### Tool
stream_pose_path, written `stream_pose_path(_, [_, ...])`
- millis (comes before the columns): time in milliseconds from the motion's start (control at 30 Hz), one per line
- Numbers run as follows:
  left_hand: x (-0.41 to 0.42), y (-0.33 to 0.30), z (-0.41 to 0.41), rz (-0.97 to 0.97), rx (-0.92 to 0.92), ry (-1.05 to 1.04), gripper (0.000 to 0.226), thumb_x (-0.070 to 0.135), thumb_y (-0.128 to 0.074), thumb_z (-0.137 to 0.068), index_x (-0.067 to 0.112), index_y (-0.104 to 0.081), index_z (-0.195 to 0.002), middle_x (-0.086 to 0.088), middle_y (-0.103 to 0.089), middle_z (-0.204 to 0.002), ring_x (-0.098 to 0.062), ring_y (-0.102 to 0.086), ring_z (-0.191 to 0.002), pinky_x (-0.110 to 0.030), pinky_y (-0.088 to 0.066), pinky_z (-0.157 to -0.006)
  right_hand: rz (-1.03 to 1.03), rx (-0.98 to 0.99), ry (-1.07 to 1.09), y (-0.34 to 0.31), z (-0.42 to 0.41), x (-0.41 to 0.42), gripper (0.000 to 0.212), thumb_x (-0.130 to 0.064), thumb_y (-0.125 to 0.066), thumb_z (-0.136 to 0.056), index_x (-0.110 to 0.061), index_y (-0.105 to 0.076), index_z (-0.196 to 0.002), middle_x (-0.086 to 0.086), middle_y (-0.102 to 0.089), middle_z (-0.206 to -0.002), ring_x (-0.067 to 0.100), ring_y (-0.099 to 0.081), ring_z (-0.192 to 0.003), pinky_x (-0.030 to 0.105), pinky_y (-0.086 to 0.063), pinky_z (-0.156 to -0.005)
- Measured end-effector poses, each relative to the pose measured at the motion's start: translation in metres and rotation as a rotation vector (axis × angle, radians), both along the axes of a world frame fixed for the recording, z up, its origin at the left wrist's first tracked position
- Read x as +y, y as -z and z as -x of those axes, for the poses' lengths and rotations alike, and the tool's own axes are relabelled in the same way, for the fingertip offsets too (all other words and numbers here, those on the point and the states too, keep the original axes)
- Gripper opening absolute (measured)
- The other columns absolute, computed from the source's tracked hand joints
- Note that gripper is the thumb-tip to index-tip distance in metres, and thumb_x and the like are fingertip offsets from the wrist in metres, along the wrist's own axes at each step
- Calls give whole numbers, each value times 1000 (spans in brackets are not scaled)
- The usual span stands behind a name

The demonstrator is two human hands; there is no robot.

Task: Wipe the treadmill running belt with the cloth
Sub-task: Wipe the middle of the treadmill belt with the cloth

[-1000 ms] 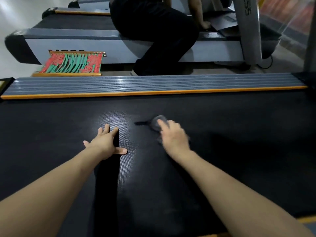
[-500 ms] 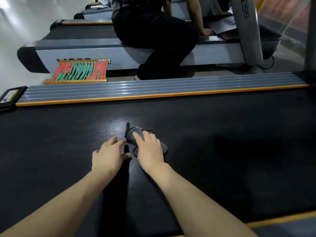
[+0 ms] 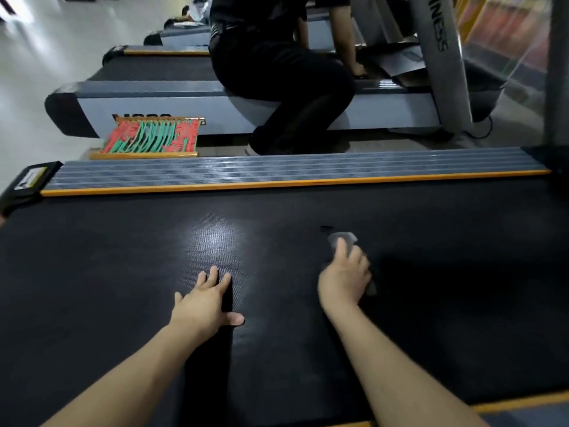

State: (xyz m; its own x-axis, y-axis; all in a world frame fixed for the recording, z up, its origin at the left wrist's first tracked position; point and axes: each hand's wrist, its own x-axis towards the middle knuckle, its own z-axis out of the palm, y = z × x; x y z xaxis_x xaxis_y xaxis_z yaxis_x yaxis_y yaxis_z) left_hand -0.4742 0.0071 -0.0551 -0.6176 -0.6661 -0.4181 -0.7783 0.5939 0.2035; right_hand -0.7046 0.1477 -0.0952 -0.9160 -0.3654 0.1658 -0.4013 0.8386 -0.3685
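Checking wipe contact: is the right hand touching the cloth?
Touching. Head view shows the right hand pressed on the grey cloth, which lies on the belt.

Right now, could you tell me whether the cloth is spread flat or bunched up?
Bunched up. The cloth shows only as a small grey wad under the right hand, pressed on the running belt.
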Motion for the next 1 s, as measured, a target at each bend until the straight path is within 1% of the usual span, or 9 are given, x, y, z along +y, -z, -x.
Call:
stream_pose_path(200, [-1,4,-2,-8,26,-23,109,67,-71,-77,36,-8,-159,7,11,-168,-17,9,-154,-68,-14,-116,8,30,-688,-5,-83,-38,57,-23,-55,-84,-32,-44,-139,-1,-49,-135,28,-47,-116,43,-44,-96])
stream_pose_path(267, [-1,6,-4,1,39,-24,108,68,-70,-77,36,-8,-159,7,11,-168,-16,9,-154,-68,-13,-117,-4,110,-829,-6,-56,-16,53,-26,-54,-84,-30,-50,-137,-1,-55,-128,29,-54,-106,44,-52,-84])
stream_pose_path(367, [1,5,-6,16,43,-23,107,67,-69,-77,35,-8,-159,7,10,-168,-16,10,-154,-67,-12,-117,-59,167,-644,1,9,36,51,-30,-52,-82,-33,-51,-133,1,-57,-120,34,-58,-94,44,-55,-71])
stream_pose_path(467, [3,2,-4,25,38,-28,105,66,-70,-79,35,-9,-159,7,9,-168,-16,10,-154,-66,-13,-118,-26,107,-286,3,49,86,48,-26,-46,-94,-28,-46,-142,5,-54,-131,34,-55,-109,47,-51,-88])
stream_pose_path(533, [7,-1,-4,30,31,-43,100,64,-69,-80,36,-14,-158,5,6,-168,-19,7,-155,-64,-15,-118,-45,60,-147,5,43,85,53,-20,-53,-94,-25,-43,-146,6,-49,-136,31,-48,-119,47,-45,-98])
stream_pose_path(633, [23,-8,-9,56,77,-79,74,60,-67,-85,36,-37,-148,1,-15,-165,-23,-10,-153,-57,-25,-116,25,41,-43,4,-3,45,51,-24,-60,-87,-23,-54,-138,12,-56,-125,36,-52,-109,48,-46,-87])
stream_pose_path(767, [53,-10,-33,107,194,-141,47,55,-63,-90,34,-57,-132,0,-40,-149,-21,-32,-141,-44,-37,-106,55,84,-414,2,-99,-9,37,-37,-52,-92,-30,-56,-128,4,-58,-121,32,-55,-105,45,-46,-86])
stream_pose_path(867, [61,-2,-51,66,117,-132,68,65,-63,-86,40,-43,-146,3,-21,-164,-21,-15,-152,-51,-30,-116,-16,97,-730,1,-134,-11,43,-31,-50,-96,-34,-45,-138,-1,-50,-134,28,-48,-113,45,-43,-92])
stream_pose_path(1000, [59,-4,-58,-65,-14,-65,100,72,-68,-76,42,-19,-157,4,4,-168,-23,5,-155,-60,-18,-119,-108,193,-679,2,-79,24,42,-29,-53,-93,-35,-48,-135,0,-54,-119,30,-55,-100,43,-47,-78])
